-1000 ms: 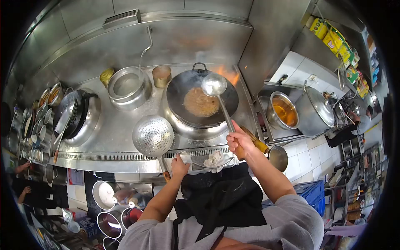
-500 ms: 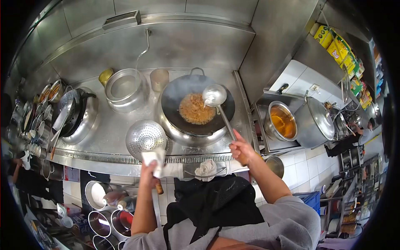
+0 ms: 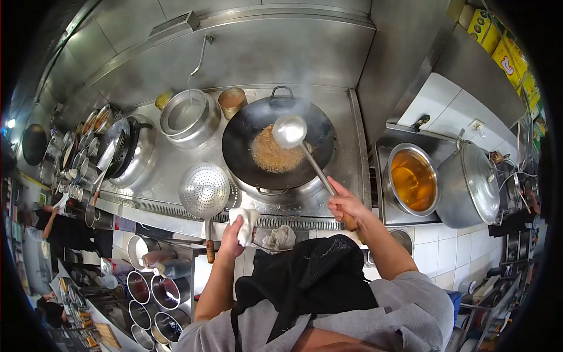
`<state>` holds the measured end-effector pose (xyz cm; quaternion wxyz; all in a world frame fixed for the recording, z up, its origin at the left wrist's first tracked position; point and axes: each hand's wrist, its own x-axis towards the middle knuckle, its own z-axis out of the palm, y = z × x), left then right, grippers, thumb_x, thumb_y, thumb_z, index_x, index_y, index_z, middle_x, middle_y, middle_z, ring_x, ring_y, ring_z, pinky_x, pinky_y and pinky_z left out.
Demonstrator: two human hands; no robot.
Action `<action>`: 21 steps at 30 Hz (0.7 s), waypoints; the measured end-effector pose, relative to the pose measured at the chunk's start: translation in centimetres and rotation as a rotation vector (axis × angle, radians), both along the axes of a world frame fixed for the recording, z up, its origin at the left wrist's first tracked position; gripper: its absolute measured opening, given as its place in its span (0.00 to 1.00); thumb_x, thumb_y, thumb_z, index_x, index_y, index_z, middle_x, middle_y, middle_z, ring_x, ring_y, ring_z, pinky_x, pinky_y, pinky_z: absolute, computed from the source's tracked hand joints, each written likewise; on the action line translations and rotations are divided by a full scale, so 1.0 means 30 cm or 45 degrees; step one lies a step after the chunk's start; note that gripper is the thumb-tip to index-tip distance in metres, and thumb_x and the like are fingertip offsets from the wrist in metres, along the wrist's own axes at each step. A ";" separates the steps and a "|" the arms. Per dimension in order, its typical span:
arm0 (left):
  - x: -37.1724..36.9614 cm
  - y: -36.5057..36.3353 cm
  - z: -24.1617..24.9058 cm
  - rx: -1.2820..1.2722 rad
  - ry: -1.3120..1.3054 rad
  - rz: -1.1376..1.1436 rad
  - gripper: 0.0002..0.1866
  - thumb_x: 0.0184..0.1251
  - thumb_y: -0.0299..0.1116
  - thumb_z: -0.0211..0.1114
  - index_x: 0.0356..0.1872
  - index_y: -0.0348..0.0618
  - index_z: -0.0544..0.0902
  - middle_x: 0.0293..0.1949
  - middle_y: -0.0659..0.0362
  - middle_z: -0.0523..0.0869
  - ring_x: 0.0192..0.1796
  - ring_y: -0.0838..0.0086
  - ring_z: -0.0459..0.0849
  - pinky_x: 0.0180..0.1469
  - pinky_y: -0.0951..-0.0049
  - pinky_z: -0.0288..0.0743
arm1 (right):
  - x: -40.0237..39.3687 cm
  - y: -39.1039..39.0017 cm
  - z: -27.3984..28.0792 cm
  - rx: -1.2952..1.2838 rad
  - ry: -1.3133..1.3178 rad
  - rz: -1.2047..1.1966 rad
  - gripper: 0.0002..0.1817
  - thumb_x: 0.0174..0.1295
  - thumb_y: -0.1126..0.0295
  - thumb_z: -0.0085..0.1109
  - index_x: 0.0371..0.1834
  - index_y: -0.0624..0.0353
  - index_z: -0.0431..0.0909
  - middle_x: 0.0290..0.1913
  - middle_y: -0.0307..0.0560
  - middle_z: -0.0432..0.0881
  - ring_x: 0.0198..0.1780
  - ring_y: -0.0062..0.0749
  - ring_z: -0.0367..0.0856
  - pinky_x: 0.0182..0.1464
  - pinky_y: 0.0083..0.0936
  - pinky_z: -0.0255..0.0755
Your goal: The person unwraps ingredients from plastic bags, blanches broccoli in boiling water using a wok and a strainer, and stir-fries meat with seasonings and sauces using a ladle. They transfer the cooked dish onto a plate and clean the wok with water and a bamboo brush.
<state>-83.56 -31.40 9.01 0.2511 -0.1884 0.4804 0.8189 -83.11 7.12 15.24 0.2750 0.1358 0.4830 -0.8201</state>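
My right hand is closed round the wooden handle of a long metal ladle. The ladle's bowl hangs over a large dark wok, above bubbling brown food at its bottom. Steam rises from the wok. In my left hand is a folded white cloth, gripped between thumb and fingers near the stove's front edge. Just left of the wok lies a round perforated strainer, its wooden handle pointing toward me beside my left hand.
A metal pot and a tin can stand behind, left of the wok. On the right are a bowl of orange oil and a big lidded pot. Several containers sit low at left. A crumpled cloth hangs at the front rail.
My left hand with the white cloth has moved right, away from the strainer's handle. The ladle's bowl has shifted slightly left over the food. The camera view has turned a little.
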 end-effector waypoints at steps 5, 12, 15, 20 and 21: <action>-0.124 0.110 -0.053 0.027 -0.061 0.127 0.24 0.77 0.54 0.50 0.57 0.46 0.76 0.45 0.56 0.85 0.43 0.65 0.84 0.43 0.60 0.79 | -0.070 0.008 0.000 0.682 0.247 0.136 0.44 0.64 0.76 0.48 0.82 0.40 0.40 0.25 0.45 0.75 0.17 0.30 0.71 0.21 0.29 0.69; -0.283 0.241 0.000 -0.060 -0.218 -0.091 0.26 0.73 0.66 0.47 0.51 0.58 0.77 0.41 0.64 0.83 0.43 0.68 0.82 0.46 0.55 0.72 | -0.135 -0.156 -0.075 1.521 0.462 0.375 0.46 0.62 0.74 0.49 0.81 0.31 0.38 0.34 0.64 0.82 0.32 0.49 0.83 0.41 0.42 0.77; -0.346 0.244 -0.043 -0.090 -0.209 -0.224 0.22 0.71 0.64 0.54 0.40 0.58 0.79 0.30 0.68 0.83 0.31 0.72 0.82 0.30 0.66 0.72 | -0.013 -0.209 0.009 1.414 0.344 0.540 0.47 0.60 0.75 0.48 0.81 0.27 0.39 0.37 0.67 0.83 0.37 0.58 0.84 0.45 0.47 0.76; -0.377 0.279 -0.148 -0.112 -0.191 -0.193 0.07 0.66 0.40 0.61 0.36 0.50 0.80 0.26 0.61 0.83 0.24 0.71 0.82 0.18 0.69 0.70 | 0.122 -0.185 0.089 2.113 0.427 0.722 0.48 0.58 0.76 0.49 0.81 0.26 0.42 0.41 0.65 0.85 0.41 0.57 0.85 0.46 0.50 0.76; -0.363 0.285 -0.150 -0.097 -0.144 -0.169 0.07 0.66 0.39 0.61 0.36 0.49 0.80 0.27 0.61 0.83 0.25 0.71 0.83 0.19 0.69 0.70 | 0.107 -0.205 0.107 2.117 0.414 0.720 0.48 0.58 0.76 0.49 0.81 0.26 0.42 0.41 0.65 0.85 0.41 0.57 0.85 0.46 0.50 0.76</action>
